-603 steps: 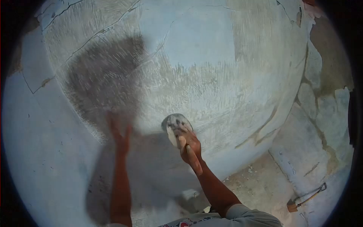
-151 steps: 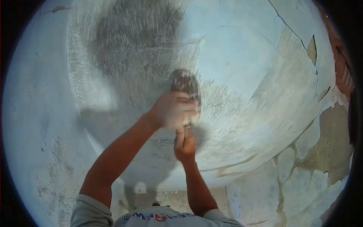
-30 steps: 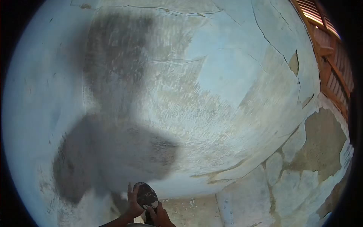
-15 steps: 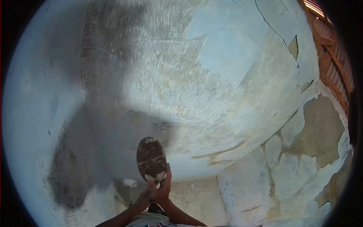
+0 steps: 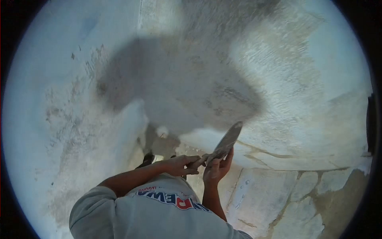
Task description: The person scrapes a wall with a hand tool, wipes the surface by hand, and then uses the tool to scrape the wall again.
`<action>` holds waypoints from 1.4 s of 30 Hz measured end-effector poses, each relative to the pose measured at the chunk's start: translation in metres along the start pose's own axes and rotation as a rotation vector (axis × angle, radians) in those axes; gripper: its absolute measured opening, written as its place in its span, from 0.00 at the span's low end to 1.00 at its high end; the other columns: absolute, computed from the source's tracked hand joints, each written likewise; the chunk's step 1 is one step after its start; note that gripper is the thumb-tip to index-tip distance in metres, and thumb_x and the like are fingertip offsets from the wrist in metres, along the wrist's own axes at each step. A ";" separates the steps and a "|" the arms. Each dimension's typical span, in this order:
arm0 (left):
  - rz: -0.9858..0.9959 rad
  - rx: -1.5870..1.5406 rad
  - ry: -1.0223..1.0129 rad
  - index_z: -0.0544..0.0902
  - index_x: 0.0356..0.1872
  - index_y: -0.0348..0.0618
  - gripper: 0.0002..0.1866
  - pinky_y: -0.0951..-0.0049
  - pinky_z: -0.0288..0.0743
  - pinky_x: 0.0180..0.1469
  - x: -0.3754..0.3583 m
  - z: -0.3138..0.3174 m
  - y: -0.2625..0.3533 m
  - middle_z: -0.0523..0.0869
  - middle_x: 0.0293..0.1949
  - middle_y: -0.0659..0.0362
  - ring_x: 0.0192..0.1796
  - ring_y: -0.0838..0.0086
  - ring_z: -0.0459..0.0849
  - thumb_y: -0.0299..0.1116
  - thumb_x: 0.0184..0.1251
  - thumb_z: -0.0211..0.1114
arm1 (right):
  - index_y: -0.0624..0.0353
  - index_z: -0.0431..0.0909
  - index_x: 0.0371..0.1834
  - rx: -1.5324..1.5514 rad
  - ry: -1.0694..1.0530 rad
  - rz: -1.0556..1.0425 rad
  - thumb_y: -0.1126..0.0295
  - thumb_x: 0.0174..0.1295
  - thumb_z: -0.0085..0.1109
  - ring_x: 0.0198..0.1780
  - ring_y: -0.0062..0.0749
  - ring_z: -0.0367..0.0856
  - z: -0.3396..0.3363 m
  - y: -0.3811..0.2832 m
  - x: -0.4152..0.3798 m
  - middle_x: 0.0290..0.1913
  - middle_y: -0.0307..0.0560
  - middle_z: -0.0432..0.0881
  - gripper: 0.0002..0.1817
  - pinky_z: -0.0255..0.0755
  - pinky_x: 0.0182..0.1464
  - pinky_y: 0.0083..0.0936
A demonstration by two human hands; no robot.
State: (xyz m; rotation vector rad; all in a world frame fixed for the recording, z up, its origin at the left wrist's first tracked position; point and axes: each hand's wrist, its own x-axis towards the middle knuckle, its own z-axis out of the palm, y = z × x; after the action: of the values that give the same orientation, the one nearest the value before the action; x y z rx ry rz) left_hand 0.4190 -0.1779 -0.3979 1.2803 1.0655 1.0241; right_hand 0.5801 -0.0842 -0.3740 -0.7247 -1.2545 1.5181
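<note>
A flat oval tool [image 5: 229, 139], dark and smeared with pale material, is tilted nearly edge-on at the lower middle. My left hand [image 5: 181, 165] is closed round its short handle, left of the blade. Against the lower end of the blade is my right hand [image 5: 216, 169], its fingers wrapped round the edge and partly hidden by the tool. Beyond the tool's tip stretches a rough, patchy plastered wall [image 5: 278, 79], pale blue and grey, with a broad shadow across it.
Light grey shirt [image 5: 139, 213] with printed letters fills the bottom. A dark shoe [image 5: 148, 159] shows left of my left hand. Lower right, a cracked and peeling surface [image 5: 270, 191] has brownish patches. A dark object [image 5: 371, 123] stands at the right edge.
The view has shifted, bringing more of the shirt and arms in. The tool has turned from face-on to nearly edge-on, tip towards the upper right. My left hand has moved apart from my right.
</note>
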 end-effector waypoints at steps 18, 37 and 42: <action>0.191 -0.396 0.240 0.77 0.39 0.40 0.23 0.74 0.65 0.28 0.122 0.022 0.015 0.75 0.27 0.65 0.25 0.82 0.69 0.48 0.92 0.49 | 0.69 0.54 0.86 -0.169 0.013 -0.329 0.56 0.75 0.64 0.58 0.33 0.80 -0.011 -0.049 0.115 0.66 0.54 0.77 0.45 0.76 0.58 0.29; 0.445 -0.455 0.416 0.81 0.46 0.45 0.20 0.77 0.62 0.21 0.235 -0.084 0.146 0.77 0.23 0.68 0.20 0.86 0.70 0.52 0.85 0.56 | 0.64 0.73 0.79 -1.153 0.266 -1.138 0.58 0.68 0.69 0.80 0.75 0.65 0.124 -0.171 0.254 0.80 0.73 0.68 0.38 0.51 0.79 0.76; 0.451 -0.383 0.429 0.80 0.41 0.43 0.19 0.76 0.62 0.20 0.228 -0.085 0.179 0.77 0.22 0.67 0.20 0.85 0.71 0.47 0.89 0.53 | 0.65 0.80 0.73 -1.004 0.333 -1.288 0.59 0.67 0.72 0.75 0.75 0.74 0.144 -0.200 0.276 0.74 0.74 0.76 0.33 0.75 0.71 0.54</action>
State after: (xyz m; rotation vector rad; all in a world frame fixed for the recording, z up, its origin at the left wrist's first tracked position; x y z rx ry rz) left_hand 0.3862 0.0688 -0.2268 1.0242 0.8422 1.8123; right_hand 0.4248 0.1166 -0.1043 -0.5019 -1.6578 -0.3165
